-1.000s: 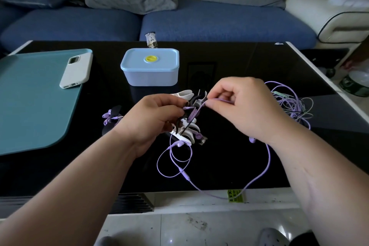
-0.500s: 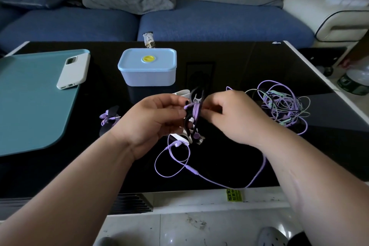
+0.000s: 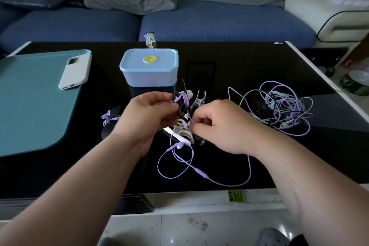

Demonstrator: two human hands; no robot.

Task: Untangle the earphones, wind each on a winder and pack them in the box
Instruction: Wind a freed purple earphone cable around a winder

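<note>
While we work low over the glossy black glass table, our left hand grips a slim black plastic winder upright between thumb and curled fingers. A thin lilac earphone cord is wrapped a few turns round it just past the thumb tip. Our right hand is curled tight, its thumb and forefinger pinching that same cord just below and to the right of the left fingertips. From the pinch the cord drops to the table and lies in loose loops under both wrists.

Directly beneath the fingertips sits a small heap of white plastic winders. Off past the right knuckles, well apart from them, lies the tangled bundle of lilac, mint and black earphones. Beyond the left fingertips stands the pale blue lidded plastic box, lid on. Just outside the left wrist lies a black winder already wound with lilac cord. Farther left, a white phone rests on a teal mat.
</note>
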